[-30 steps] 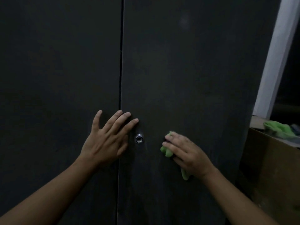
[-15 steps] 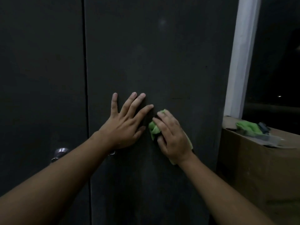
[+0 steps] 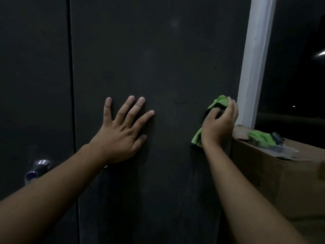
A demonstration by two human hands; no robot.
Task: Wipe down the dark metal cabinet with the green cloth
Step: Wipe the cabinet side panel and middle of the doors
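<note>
Right hand (image 3: 218,125) — bunched green cloth (image 3: 217,103), cabinet (image 3: 158,59)

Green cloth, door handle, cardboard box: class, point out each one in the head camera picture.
green cloth (image 3: 219,101), head view, on the bunched upper fold above the right hand.
door handle (image 3: 37,169), head view, on its shiny metal body.
cardboard box (image 3: 274,184), head view, on its bare front wall.
</note>
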